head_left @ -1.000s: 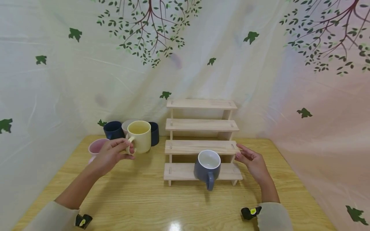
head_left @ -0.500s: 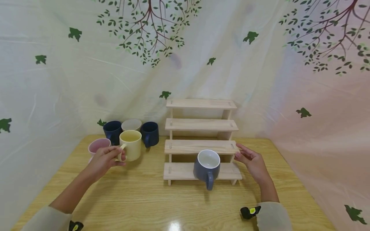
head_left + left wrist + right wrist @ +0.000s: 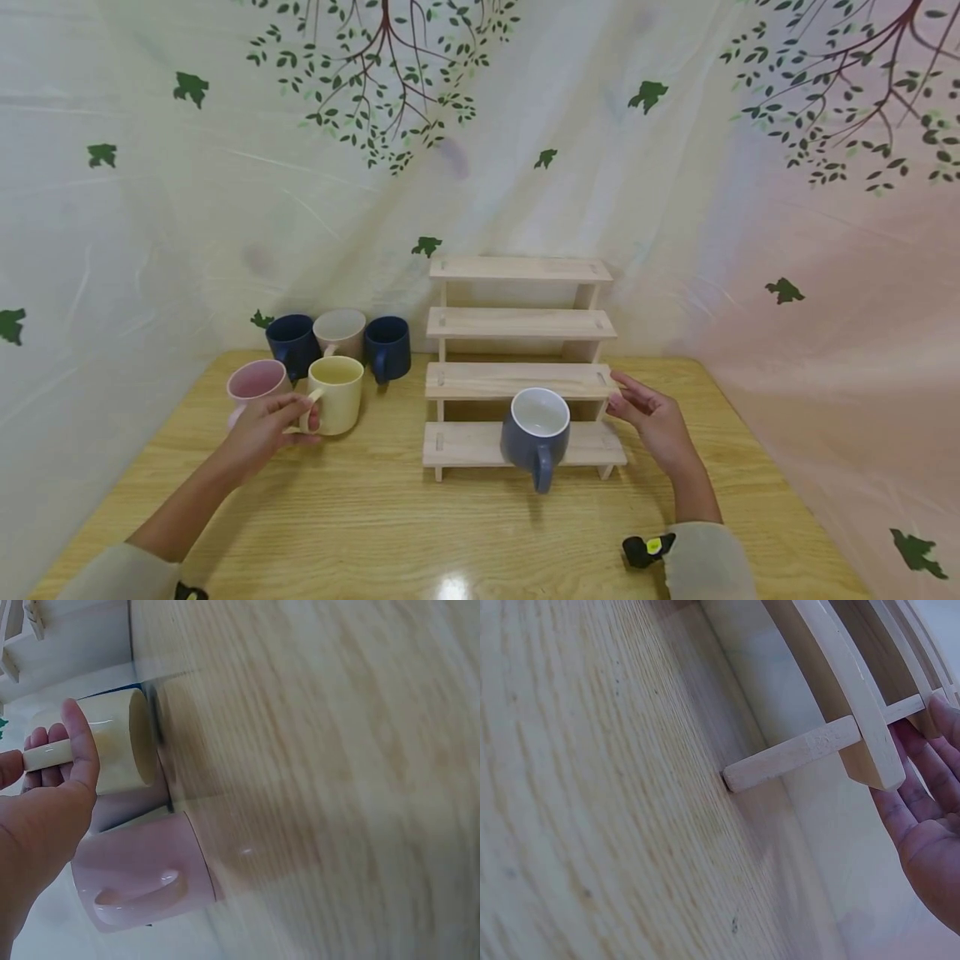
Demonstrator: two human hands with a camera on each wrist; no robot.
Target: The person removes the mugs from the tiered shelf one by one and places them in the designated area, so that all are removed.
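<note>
By its handle, my left hand (image 3: 272, 429) grips a yellow mug (image 3: 341, 400); in the left wrist view the base of this mug (image 3: 142, 739) shows close over the table. A pink mug (image 3: 258, 379) stands just left of it, partly behind the hand, its handle toward the camera in the left wrist view. At the right end of a four-step wooden shelf (image 3: 517, 381), my right hand (image 3: 656, 421) pinches the second step from the bottom, thumb in front and fingers behind. A blue-grey mug (image 3: 534, 442) with a white inside sits on the lowest step, handle forward.
Behind the yellow mug, a dark blue mug (image 3: 294, 342), a pale beige mug (image 3: 341, 329) and another dark blue mug (image 3: 388, 346) stand in a row on the wooden table (image 3: 360, 525). A leaf-printed cloth (image 3: 337, 225) hangs around the table's back and sides.
My left hand has brought the yellow mug left, down and nearer, away from the back row, uncovering the beige and right dark blue mugs. The right hand stays at the shelf.
</note>
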